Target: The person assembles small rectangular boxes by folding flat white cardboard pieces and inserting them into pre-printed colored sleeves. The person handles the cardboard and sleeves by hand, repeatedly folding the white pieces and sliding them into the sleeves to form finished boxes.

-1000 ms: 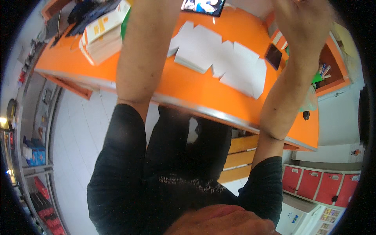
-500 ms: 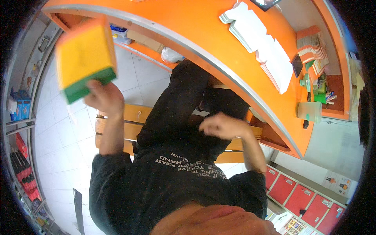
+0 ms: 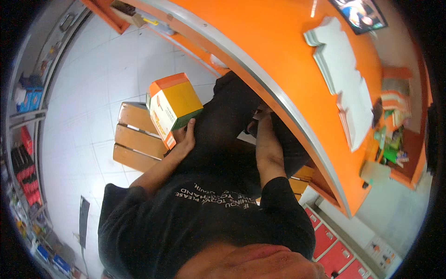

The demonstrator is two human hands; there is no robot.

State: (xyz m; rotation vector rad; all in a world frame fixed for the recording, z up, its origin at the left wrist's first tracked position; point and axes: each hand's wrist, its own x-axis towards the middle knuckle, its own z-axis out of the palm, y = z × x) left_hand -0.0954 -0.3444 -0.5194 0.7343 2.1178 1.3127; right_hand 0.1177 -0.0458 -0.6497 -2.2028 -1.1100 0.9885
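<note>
My left hand [image 3: 186, 138] is closed on the lower corner of a folded carton box [image 3: 186, 100], with its thumb on the green side. The box has yellow, green, white and orange faces and is tilted beside my left thigh, above the wooden slatted bench [image 3: 139, 135]. My right hand [image 3: 261, 115] is down between my legs, close to the counter's edge. Its fingers are mostly hidden and dim, so whether it grips anything does not show. On the orange counter [image 3: 278, 60] lie stacks of flat, die-cut white card sheets [image 3: 337, 60].
A metal-trimmed curved edge [image 3: 260, 65] runs just above my legs. A screen [image 3: 360, 16] stands at the counter's back. Further right are a pale green cup [image 3: 374, 173] and stacked cartons [image 3: 396, 93]. Shelves [image 3: 28, 116] line the left; red lockers [image 3: 325, 239] stand lower right.
My left hand has brought the box down and right, from over the floor to beside my thigh. My right hand has reached forward and down between my legs. The view has shifted.
</note>
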